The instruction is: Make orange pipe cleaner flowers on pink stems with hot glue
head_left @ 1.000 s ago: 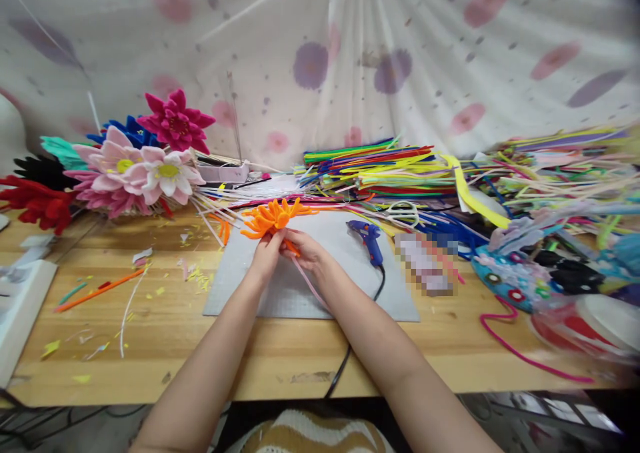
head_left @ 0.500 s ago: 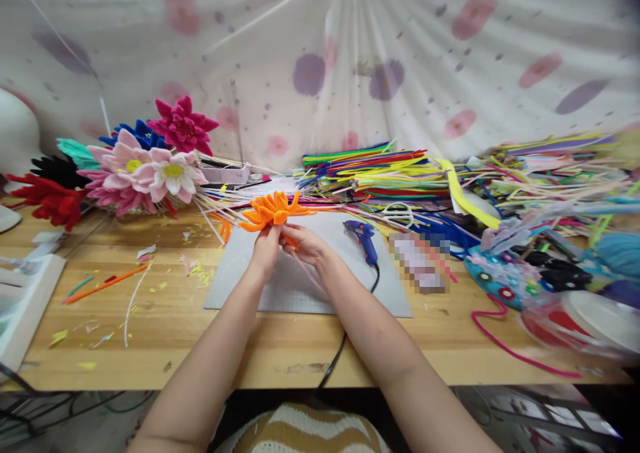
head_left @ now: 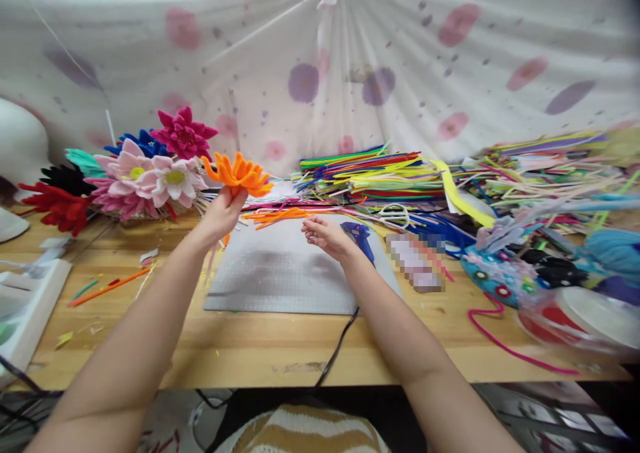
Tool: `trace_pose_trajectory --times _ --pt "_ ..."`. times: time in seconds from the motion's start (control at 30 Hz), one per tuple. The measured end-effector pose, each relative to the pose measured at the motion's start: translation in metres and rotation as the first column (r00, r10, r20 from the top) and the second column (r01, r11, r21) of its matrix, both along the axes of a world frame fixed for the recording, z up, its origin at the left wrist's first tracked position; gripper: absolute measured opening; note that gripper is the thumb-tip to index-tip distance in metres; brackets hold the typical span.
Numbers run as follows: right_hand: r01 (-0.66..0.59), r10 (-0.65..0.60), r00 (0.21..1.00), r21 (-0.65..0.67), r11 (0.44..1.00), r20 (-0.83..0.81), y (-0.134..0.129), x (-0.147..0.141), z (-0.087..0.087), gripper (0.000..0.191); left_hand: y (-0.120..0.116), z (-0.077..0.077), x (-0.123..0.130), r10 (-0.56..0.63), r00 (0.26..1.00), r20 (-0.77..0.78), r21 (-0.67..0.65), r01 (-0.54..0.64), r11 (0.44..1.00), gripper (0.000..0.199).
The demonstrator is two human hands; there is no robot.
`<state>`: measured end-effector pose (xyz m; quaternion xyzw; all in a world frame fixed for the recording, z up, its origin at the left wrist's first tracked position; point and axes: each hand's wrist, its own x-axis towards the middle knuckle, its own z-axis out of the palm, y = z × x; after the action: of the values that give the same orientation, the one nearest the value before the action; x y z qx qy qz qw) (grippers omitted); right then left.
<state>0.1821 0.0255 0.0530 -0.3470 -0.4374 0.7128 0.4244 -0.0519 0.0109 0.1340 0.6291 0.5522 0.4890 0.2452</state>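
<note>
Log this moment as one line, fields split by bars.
left hand: holding orange flower | right hand: fingers curled, nothing visible held, over gray mat | glue gun: beside right hand, partly hidden

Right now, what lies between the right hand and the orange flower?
In the head view, loose orange stems lie between the right hand and the raised orange flower, along the grey mat's far edge.

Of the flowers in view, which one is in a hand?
The orange flower, pinched in the left hand; the others are bunched together farther left.
</note>
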Motion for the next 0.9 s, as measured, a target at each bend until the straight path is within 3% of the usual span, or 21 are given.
trace_pose_trajectory --times 0.07,0.13,0.23,0.3,0.43,0.57,0.8,0.9 --pt "-0.002 0.001 0.999 0.003 1.0 0.033 -0.002 0.004 -0.005 0.031 -0.002 -0.001 -0.01 0.043 0.909 -0.415 0.044 -0.027 0.999 0.025" --pt "-0.018 0.018 0.998 0.003 1.0 0.056 -0.006 0.005 -0.009 0.031 -0.006 -0.009 -0.019 0.079 0.73 -0.679 0.023 -0.086 0.996 0.028" --pt "-0.077 0.077 0.993 -0.002 0.997 0.084 -0.015 0.002 -0.012 0.03 -0.013 -0.033 -0.03 0.012 0.528 -0.849 0.025 0.016 1.0 0.025" --pt "-0.154 0.153 0.981 -0.001 0.988 0.115 -0.021 -0.003 -0.01 0.03 -0.017 -0.051 -0.037 -0.015 0.485 -0.875 0.041 0.106 0.994 0.022" --pt "-0.402 0.39 0.905 0.048 0.914 0.17 -0.032 -0.02 -0.006 0.032 -0.021 -0.077 -0.046 -0.052 0.554 -0.831 0.066 0.191 0.979 0.017" --pt "-0.561 0.55 0.826 0.089 0.823 0.121 -0.036 -0.041 -0.007 0.033 -0.021 -0.085 -0.048 -0.09 0.631 -0.771 0.066 0.22 0.973 0.017" --pt "-0.509 0.509 0.861 -0.012 0.861 -0.003 -0.033 -0.06 -0.004 0.034 -0.017 -0.089 -0.044 0.039 0.698 -0.715 0.166 0.115 0.979 0.023" --pt "-0.499 0.499 0.866 0.019 0.866 0.02 -0.032 -0.06 -0.001 0.033 -0.013 -0.092 -0.045 0.078 0.709 -0.701 0.19 0.08 0.979 0.02"
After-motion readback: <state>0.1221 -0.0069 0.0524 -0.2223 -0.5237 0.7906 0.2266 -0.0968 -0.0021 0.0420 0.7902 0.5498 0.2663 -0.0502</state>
